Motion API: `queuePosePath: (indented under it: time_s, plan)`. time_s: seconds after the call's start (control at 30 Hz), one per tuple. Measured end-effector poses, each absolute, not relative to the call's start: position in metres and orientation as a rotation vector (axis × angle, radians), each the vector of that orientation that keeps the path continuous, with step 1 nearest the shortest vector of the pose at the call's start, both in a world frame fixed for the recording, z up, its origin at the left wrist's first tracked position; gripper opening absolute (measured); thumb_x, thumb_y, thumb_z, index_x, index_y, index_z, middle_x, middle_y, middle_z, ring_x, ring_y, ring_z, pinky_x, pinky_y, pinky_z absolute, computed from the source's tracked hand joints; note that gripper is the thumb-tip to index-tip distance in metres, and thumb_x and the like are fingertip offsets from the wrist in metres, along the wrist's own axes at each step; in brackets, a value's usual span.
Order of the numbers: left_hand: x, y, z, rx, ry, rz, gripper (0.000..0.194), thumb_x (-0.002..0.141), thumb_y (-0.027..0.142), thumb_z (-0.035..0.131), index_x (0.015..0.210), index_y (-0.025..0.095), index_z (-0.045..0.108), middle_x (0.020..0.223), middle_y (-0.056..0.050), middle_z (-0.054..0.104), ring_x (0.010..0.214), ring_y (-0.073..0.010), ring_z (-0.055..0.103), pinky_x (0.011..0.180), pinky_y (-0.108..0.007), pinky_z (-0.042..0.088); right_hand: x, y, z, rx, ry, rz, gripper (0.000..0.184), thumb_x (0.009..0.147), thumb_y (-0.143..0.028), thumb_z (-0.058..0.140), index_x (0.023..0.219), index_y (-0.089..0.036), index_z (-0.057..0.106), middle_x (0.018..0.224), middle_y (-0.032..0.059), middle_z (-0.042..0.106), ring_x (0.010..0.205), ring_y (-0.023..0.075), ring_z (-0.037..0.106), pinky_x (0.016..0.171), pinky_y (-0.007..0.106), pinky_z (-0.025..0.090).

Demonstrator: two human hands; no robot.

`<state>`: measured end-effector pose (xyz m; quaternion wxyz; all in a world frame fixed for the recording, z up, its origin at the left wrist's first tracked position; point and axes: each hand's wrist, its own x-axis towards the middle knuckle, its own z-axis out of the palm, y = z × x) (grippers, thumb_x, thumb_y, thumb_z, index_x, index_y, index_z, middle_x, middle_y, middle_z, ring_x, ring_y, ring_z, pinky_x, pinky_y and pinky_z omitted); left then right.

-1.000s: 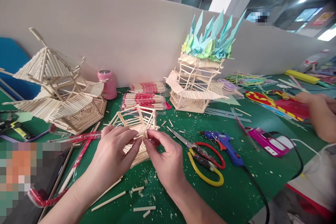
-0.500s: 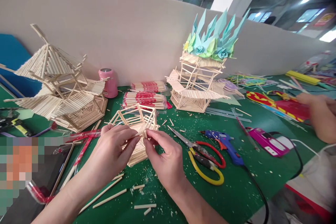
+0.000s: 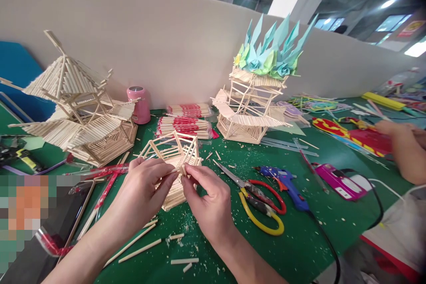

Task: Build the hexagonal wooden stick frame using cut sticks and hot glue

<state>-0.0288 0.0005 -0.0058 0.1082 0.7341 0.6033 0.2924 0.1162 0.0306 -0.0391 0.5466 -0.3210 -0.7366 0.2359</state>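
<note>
A small framework of pale wooden sticks (image 3: pixel 173 199) stands on the green table, its posts leaning outward and its floor made of slats. My left hand (image 3: pixel 143 188) is closed, thumb and forefinger pinching a thin wooden stick at the near rim. Opposite it, my right hand (image 3: pixel 210 195) pinches a short upright stick (image 3: pixel 182 170) at the same rim, and the fingertips of both hands nearly meet. The fingers partly hide the joint between the sticks. Cut stick pieces (image 3: pixel 184 261) and shavings lie in front of the framework.
Right of my hands lie scissors (image 3: pixel 246 184) and a blue glue gun (image 3: pixel 286 182). Behind stand a stick pavilion (image 3: pixel 80 111), a pink cup (image 3: pixel 139 105), bundled sticks (image 3: pixel 184 127) and a stick tower (image 3: pixel 246 111) topped with folded paper. Another person's hand (image 3: pixel 404 146) is at the far right.
The view has shifted very slightly. Both hands keep their pinch at the framework's near rim, with almost no movement.
</note>
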Motion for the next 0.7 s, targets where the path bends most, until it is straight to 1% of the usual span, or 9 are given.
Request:
queuePosePath:
  time_s: [0.23, 0.7]
  plan:
    - [-0.0289, 0.0006, -0.0058, 2.162, 1.762, 0.888, 0.028, 0.088, 0.026, 0.042, 0.064, 0.019, 0.054, 0.058, 0.002, 0.055, 0.058, -0.0132, 0.049, 0.061, -0.028, 0.033, 0.1155, 0.0300, -0.0375, -0.764, -1.758, 0.546, 0.020, 0.078, -0.006, 0.056, 0.093, -0.011, 0.067, 0.084, 0.0092, 0.070, 0.076, 0.0158, 0.066, 0.069, 0.029, 0.057]
    - [-0.0295, -0.0018, -0.0063, 2.146, 1.767, 0.897, 0.028, 0.088, 0.026, 0.042, 0.063, 0.019, 0.054, 0.058, 0.001, 0.055, 0.057, -0.0132, 0.050, 0.061, -0.028, 0.035, 0.1148, 0.0288, -0.0407, -0.785, -1.778, 0.553, 0.023, 0.080, -0.008, 0.053, 0.096, -0.017, 0.067, 0.086, 0.0074, 0.069, 0.076, 0.0166, 0.065, 0.068, 0.030, 0.057]
